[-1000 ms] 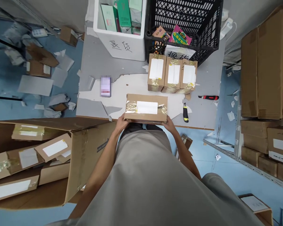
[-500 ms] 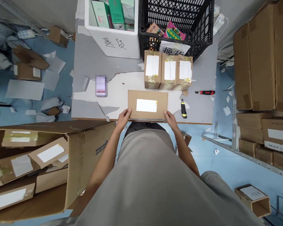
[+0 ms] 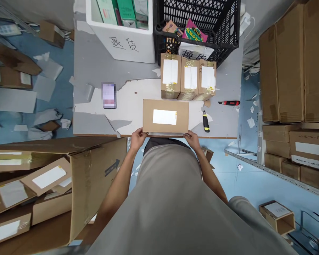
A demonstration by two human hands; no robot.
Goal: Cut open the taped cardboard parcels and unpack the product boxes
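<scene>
A flat brown cardboard box (image 3: 166,128) with a white label lies at the table's front edge, in front of my body. My left hand (image 3: 138,139) grips its lower left corner, the fingertips partly hidden at the edge. At the lower right corner, my right hand (image 3: 192,140) holds the same box with curled fingers. A yellow-and-black utility knife (image 3: 206,122) lies just right of the box, and a red-and-black utility knife (image 3: 229,103) is farther right. Behind it stand three taped, labelled cartons (image 3: 170,92) side by side.
A white bin (image 3: 133,53) with green boxes and a black plastic crate (image 3: 196,9) stand at the back. A phone-like item (image 3: 109,95), blurred, lies left. A large open carton (image 3: 87,191) of parcels is at lower left; stacked cartons (image 3: 289,78) rise at right.
Both hands have slid down from the box's sides to its lower corners, and the thumbs no longer lie on its top face. The view has shifted slightly.
</scene>
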